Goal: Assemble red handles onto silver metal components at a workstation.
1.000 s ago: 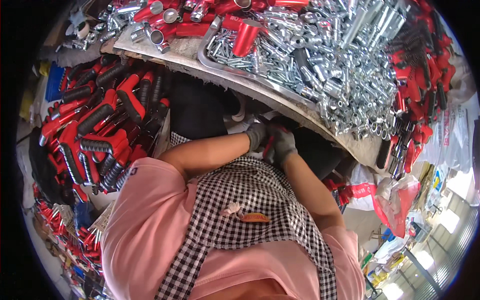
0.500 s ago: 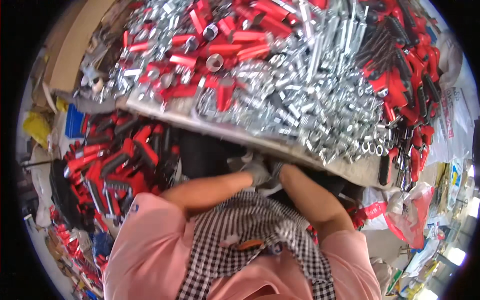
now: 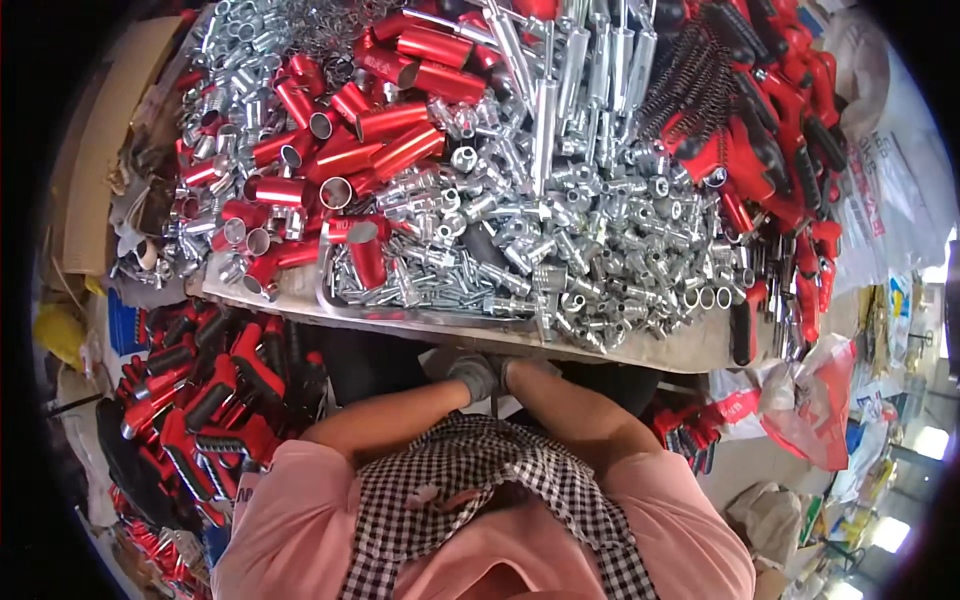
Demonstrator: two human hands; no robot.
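My left hand [image 3: 472, 377] and my right hand [image 3: 498, 368], both in grey gloves, meet low in front of my body, just below the near edge of the worktable [image 3: 640, 350]. The tabletop edge covers most of their fingers, so I cannot make out what they hold, if anything. Nearest above them on the table lie a metal tray [image 3: 420, 318] of small screws and a heap of silver metal fittings [image 3: 580, 250]. Red metal tubes [image 3: 345, 160] are piled behind the tray.
Red-and-black tool handles [image 3: 225, 385] fill a pile by my left side. More red handles [image 3: 790, 150], dark springs [image 3: 690, 80] and silver rods [image 3: 545, 130] crowd the table's right and back. Plastic bags [image 3: 815, 400] hang at the right, and cardboard [image 3: 115, 150] stands at the left.
The view has shifted, so the tabletop parts sit further left and are sharper. My hands remain together below the table edge, slightly lower in the picture.
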